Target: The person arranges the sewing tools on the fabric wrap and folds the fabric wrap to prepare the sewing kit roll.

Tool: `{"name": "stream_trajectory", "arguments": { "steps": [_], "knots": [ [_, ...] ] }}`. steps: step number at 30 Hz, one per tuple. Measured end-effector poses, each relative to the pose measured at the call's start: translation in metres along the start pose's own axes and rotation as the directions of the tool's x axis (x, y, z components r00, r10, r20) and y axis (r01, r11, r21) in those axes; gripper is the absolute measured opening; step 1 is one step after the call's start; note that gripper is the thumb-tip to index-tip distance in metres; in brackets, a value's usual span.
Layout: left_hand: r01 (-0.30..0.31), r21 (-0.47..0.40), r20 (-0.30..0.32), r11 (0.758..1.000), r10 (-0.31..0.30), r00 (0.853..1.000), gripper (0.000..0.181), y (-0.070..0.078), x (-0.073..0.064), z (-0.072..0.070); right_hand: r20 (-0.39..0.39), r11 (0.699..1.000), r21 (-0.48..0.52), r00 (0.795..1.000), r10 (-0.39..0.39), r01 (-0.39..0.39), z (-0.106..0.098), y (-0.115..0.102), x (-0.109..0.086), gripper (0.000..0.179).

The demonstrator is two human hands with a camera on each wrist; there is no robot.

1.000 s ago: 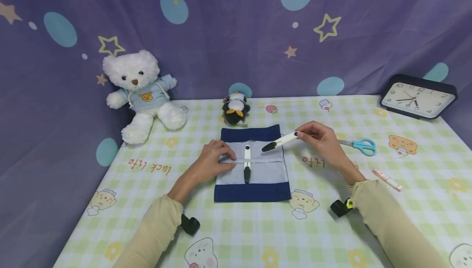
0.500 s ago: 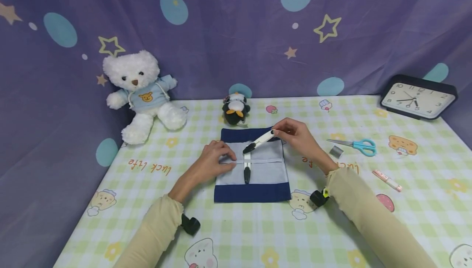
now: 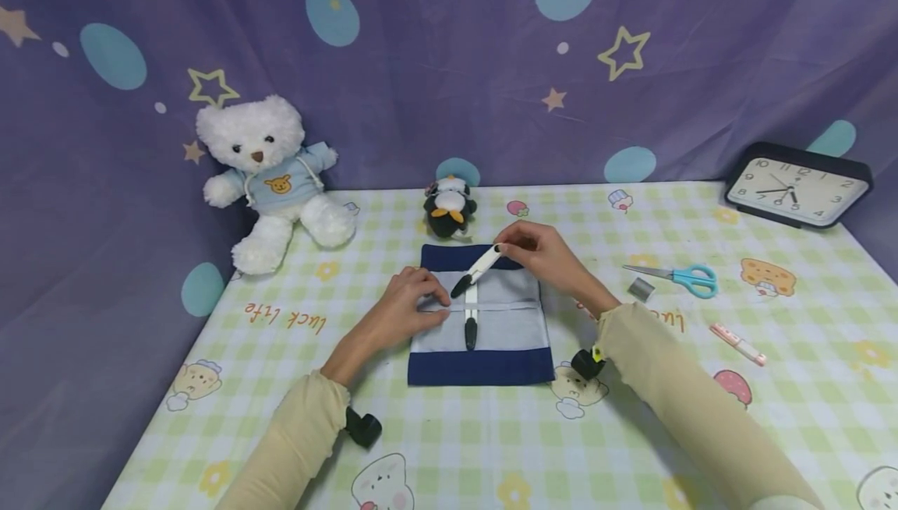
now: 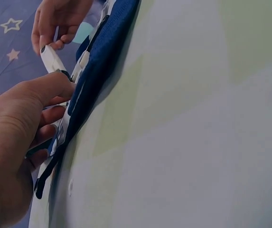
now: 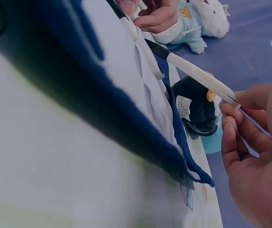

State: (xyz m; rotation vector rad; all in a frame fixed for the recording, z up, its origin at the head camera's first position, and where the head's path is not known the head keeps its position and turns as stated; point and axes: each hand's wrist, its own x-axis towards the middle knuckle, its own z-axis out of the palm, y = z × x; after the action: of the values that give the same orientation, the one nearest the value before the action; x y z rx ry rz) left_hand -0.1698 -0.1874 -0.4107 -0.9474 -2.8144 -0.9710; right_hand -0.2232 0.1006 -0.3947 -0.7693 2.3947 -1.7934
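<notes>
A navy cloth pen case with grey lining (image 3: 515, 331) lies unfolded, a thin elastic band (image 3: 505, 306) running across its middle. Tucked under the band is one white marker (image 3: 471, 331) with a black cap. My right hand (image 3: 539, 253) pinches a second white marker (image 3: 482, 263) by its tail end. That marker slants down to the left, its black cap close over the lining beside the first marker, overlapping it in the head view. On the case's left side, my left hand (image 3: 407, 303) pinches the band between thumb and index finger.
Right of the case lie blue-handled scissors (image 3: 691, 279), a small grey block (image 3: 641, 288) and a pink-and-white pen-like stick (image 3: 738, 344). Behind are a penguin plush (image 3: 450, 206), a white teddy bear (image 3: 273, 182) and a black-framed clock (image 3: 796, 186).
My right hand has carried its marker leftward over the case, bringing the black cap near my left fingertips. The small grey block has come into sight. My left hand has stayed in place.
</notes>
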Motion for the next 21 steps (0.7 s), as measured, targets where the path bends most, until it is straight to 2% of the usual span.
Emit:
{"name": "stream_trajectory", "arguments": {
  "steps": [9,16,21],
  "knots": [
    [-0.038,0.040,-0.013,0.998,0.038,0.999,0.007,0.000,0.001,0.001,0.007,0.996,-0.093,1.000,-0.016,0.017,0.005,-0.006,0.014,0.020],
    [-0.049,0.088,-0.021,0.995,0.051,0.998,0.005,-0.001,0.002,0.002,0.025,0.994,-0.098,0.999,-0.038,0.040,0.014,-0.007,0.026,0.021],
    [-0.042,0.093,-0.017,0.995,0.044,0.999,0.006,-0.002,0.002,0.002,0.042,0.993,-0.111,0.998,-0.037,0.041,0.019,-0.008,0.031,0.022]
  ]
}}
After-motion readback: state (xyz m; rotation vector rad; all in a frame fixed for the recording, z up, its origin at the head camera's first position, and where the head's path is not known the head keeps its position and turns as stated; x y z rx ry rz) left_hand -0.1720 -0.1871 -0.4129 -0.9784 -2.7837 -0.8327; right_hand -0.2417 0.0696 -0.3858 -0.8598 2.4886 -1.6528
